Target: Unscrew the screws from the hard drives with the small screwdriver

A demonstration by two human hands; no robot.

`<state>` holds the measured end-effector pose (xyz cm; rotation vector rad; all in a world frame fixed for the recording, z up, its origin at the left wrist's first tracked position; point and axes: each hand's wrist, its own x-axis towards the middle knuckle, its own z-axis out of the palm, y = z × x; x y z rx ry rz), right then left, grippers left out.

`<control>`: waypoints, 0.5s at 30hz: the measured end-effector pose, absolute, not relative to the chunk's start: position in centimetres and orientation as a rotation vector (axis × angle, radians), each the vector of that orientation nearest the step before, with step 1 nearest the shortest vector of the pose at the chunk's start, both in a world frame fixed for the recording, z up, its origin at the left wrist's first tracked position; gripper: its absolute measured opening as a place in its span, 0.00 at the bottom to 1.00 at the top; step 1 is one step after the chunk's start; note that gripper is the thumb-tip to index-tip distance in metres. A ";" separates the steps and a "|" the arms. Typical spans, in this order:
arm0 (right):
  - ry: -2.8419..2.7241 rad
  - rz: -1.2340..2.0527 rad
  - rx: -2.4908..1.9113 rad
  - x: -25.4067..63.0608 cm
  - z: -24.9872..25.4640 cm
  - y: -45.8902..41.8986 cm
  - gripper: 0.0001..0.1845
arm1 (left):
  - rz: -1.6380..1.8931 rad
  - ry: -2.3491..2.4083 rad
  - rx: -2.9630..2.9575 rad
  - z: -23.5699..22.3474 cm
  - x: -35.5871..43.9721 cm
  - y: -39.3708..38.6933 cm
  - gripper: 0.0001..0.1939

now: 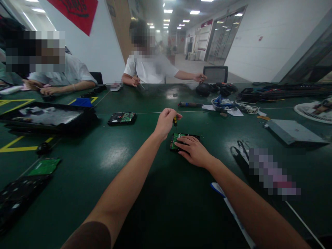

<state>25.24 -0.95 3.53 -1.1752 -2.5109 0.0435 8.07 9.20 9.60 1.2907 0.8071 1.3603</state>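
My left hand (167, 121) is closed around a small screwdriver (175, 121) with a yellow and black handle, its tip pointing down. Below it lies a hard drive (173, 146) with a green circuit board facing up. Flat across the right part of that drive rests my right hand (193, 148), fingers stretched out and covering much of the board. Whether the screwdriver tip touches the drive is too small to tell. A second hard drive (122, 118), board side up, sits to the left, apart from both hands.
Black trays (88, 117) stand at left, near more drives (23, 190). A grey metal case (295, 131), a bowl of wires (221, 103) and a second screwdriver (190, 104) lie to the right and back. A lanyard badge (272, 171) is by my right forearm. Two people sit opposite.
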 end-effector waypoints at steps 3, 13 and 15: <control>-2.511 0.045 -1.177 25.3 3.5 -1.0 0.23 | 1.390 0.840 1.363 9.4 7.8 9.5 0.05; -2.517 0.033 -1.184 25.2 3.5 -1.0 0.22 | 1.358 0.773 1.283 9.5 8.0 9.3 0.06; -2.526 0.033 -1.187 25.2 3.6 -1.1 0.22 | 1.366 0.800 1.264 9.5 7.9 9.4 0.06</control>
